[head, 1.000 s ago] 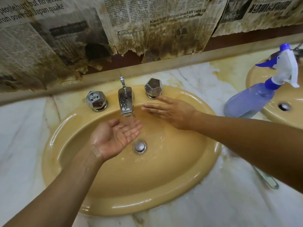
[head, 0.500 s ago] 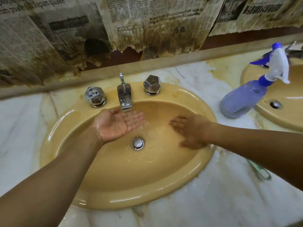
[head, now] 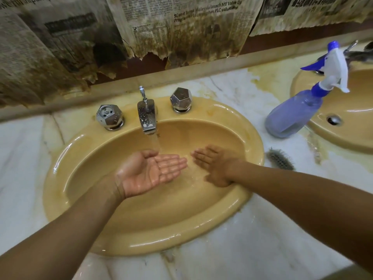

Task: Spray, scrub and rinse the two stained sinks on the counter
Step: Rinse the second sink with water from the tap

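1. Currently rinsing seems in hand: water point(head: 155, 142) runs from the chrome tap point(head: 148, 118) into the yellow sink point(head: 201, 235), mid-worktop point(head: 262, 249).
2. Left hand point(head: 149, 172), palm up and open, catches the stream, holding nothing.
3. Right hand point(head: 216, 166) lies flat, palm down, inside that sink, gripping nothing.
4. Spray bottle point(head: 292, 116) and brush point(head: 280, 159) sit beside the second sink point(head: 343, 142), toward the worktop's right end.
5. Next likely: sweep water around the sink.

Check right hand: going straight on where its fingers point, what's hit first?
Probably the left hand, whose fingertips lie just ahead of the right hand; the water stream sits beyond. Relative height is unclear, so it might slip underneath.
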### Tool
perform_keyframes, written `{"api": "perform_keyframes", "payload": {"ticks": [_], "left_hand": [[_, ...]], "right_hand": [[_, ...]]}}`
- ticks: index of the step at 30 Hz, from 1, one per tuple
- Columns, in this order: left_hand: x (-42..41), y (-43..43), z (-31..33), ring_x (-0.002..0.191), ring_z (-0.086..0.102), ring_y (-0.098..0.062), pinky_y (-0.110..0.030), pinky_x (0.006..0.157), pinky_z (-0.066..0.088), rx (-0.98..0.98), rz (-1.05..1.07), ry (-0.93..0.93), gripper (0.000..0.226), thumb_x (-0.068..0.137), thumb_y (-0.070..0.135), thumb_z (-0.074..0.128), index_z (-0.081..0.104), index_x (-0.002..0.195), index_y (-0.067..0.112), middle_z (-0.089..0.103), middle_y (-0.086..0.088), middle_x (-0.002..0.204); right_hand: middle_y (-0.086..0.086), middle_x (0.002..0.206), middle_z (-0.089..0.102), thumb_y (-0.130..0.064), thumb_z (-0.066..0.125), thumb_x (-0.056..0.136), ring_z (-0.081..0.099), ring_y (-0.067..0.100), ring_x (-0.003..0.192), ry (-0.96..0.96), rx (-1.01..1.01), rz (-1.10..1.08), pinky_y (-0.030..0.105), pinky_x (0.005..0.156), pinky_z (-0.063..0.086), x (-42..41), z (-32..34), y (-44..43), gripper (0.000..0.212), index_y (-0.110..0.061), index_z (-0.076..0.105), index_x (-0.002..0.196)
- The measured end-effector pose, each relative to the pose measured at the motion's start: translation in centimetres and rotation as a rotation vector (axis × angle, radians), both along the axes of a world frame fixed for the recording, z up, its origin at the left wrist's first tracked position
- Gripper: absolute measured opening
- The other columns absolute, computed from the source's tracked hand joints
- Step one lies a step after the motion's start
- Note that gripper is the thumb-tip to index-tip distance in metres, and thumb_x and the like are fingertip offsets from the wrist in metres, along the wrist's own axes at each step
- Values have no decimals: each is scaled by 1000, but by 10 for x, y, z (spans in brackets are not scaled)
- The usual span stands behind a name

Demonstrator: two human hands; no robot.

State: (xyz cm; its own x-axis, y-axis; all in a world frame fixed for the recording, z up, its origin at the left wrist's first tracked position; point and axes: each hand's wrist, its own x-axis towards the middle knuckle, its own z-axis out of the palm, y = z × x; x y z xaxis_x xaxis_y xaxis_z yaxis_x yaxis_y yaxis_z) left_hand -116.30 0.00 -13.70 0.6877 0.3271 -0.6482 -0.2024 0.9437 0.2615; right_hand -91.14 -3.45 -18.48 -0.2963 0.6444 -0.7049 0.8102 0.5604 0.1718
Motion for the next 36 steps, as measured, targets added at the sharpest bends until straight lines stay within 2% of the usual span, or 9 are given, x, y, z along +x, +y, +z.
{"api": "perform_keyframes", "payload": {"ticks": [3, 6, 11, 14, 19, 21, 25, 31, 36], "left_hand": [[-19, 27, 12, 132, 57, -42, -56, 107, 44, 56, 73, 73, 61, 109, 33, 22, 46, 146, -10, 55, -31, 144], [-16, 50, 19, 130, 59, -41, -55, 105, 47, 78, 66, 146, 59, 109, 34, 23, 47, 147, -4, 58, -27, 142], [28, 32, 22, 143, 46, -42, -48, 122, 34, -10, 67, -52, 78, 108, 53, 15, 38, 154, -5, 45, -28, 154], [41, 11, 8, 150, 34, -43, -46, 128, 21, -99, 32, -144, 67, 110, 37, 16, 34, 154, -10, 34, -29, 160], [26, -3, -2, 144, 42, -45, -54, 120, 31, -58, -39, -96, 60, 107, 26, 25, 41, 148, -14, 42, -34, 154], [6, 9, 0, 137, 52, -44, -55, 113, 39, 11, 45, 4, 61, 108, 29, 22, 44, 147, -12, 50, -31, 148], [-15, 36, 7, 131, 58, -41, -54, 106, 47, 60, 107, 92, 56, 105, 26, 30, 44, 150, -4, 56, -28, 145], [48, 5, 20, 142, 46, -45, -52, 116, 38, 47, -187, -30, 55, 107, 23, 30, 46, 145, -13, 45, -33, 152], [49, 1, 16, 139, 49, -45, -53, 115, 38, -5, -276, 15, 54, 106, 21, 30, 46, 144, -14, 50, -35, 145]], "right_hand": [[-2, 164, -29, -64, 17, 103, -25, 14, 153, 52, -150, -75, 47, 123, -18, -19, -13, -9, 79, -21, -16, 161], [-3, 170, -16, -54, 20, 106, -11, 10, 156, 107, -353, -98, 42, 126, -6, -20, 4, -21, 71, -21, -3, 164], [-1, 171, 7, -31, 26, 104, 9, 13, 157, -19, 0, 157, 38, 127, 8, 28, 43, -2, 61, -16, 20, 162], [-2, 170, 14, -37, 24, 104, 11, 18, 157, -4, 118, 161, 40, 127, 7, 28, 36, 3, 58, -22, 28, 161], [1, 169, -18, -56, 20, 104, -21, 14, 154, 11, 145, 202, 45, 124, -18, 3, -3, 17, 73, -19, -9, 161], [0, 170, -15, -57, 20, 105, -15, 14, 156, -6, 30, 209, 42, 125, -12, 8, 3, 14, 72, -20, -5, 163], [-3, 169, -13, -47, 17, 106, -14, 14, 156, -135, 118, 241, 42, 126, -13, 38, 29, 11, 66, -18, -2, 163], [6, 170, 17, -39, 6, 101, 6, 19, 158, -26, 175, 269, 43, 127, -6, 42, 36, 3, 69, -11, 24, 161], [2, 171, -9, -56, 30, 103, -12, 16, 157, -36, 77, 199, 46, 126, -10, 13, 18, 9, 78, -18, 1, 164]]}}
